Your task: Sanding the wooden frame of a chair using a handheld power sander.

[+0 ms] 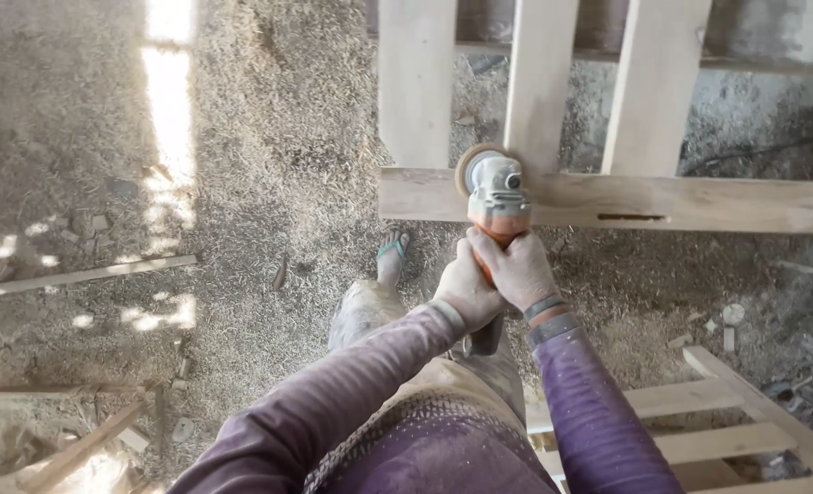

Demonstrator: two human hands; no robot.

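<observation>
Both of our hands, left hand point(466, 291) and right hand point(519, 267), are closed tight round the orange angle grinder point(496, 203), its disc at the top edge of the horizontal rail point(699, 203) of a wooden frame. We judge the disc could snag the upright slat point(539, 82) just beside it and kick back; our sandalled foot point(392, 253) stands near below, with open sawdust floor point(269, 137) to the left

sawdust-covered floor point(269, 137), loose wooden slat point(86, 274), perhaps another slatted frame point(745, 430)
</observation>
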